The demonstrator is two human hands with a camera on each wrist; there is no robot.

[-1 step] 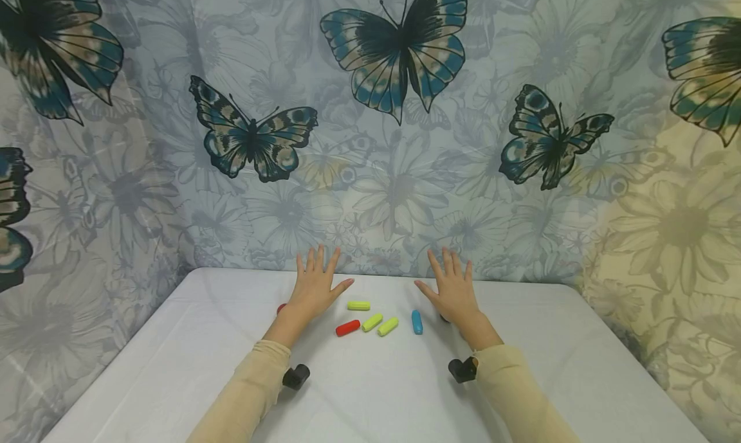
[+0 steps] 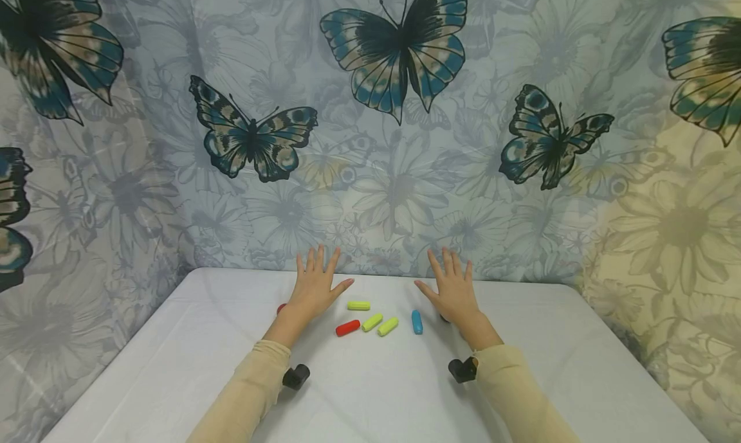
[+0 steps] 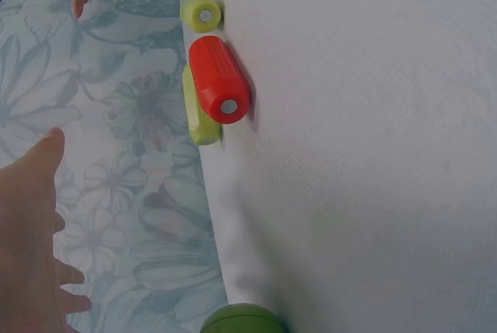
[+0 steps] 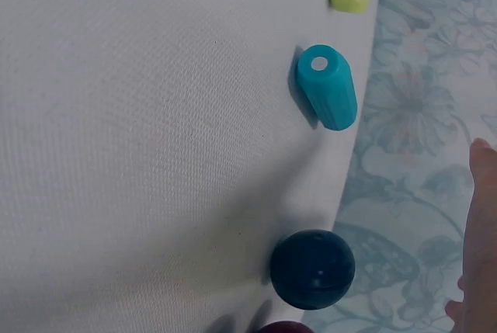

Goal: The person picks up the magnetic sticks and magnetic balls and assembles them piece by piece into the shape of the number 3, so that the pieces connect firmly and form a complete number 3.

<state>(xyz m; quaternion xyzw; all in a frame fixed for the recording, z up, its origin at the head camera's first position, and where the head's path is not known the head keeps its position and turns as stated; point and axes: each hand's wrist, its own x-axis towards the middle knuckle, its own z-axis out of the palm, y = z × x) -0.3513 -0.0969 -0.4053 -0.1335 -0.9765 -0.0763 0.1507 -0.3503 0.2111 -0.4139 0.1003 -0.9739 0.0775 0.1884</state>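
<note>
Both hands are raised over the far part of the table, fingers straight and spread, holding nothing. My left hand (image 2: 314, 289) is left of a red magnetic rod (image 2: 348, 328) and a yellow-green rod (image 2: 359, 306). Two more yellow-green rods, one nearer the red rod (image 2: 372, 322) and one beside it (image 2: 388, 326), lie slanted. My right hand (image 2: 457, 295) is just right of a blue rod (image 2: 417, 322). Metal discs show in several rod ends in the wrist views. A dark blue ball (image 4: 313, 269) sits below the right hand, mostly hidden in the head view.
A green ball (image 3: 244, 322) shows at the bottom of the left wrist view, and a dark red ball (image 4: 285, 328) in the right one. The white table (image 2: 370, 398) meets a butterfly-patterned cloth (image 2: 399, 192) at the back. Black cameras hang at the left wrist (image 2: 296, 377) and right wrist (image 2: 463, 370).
</note>
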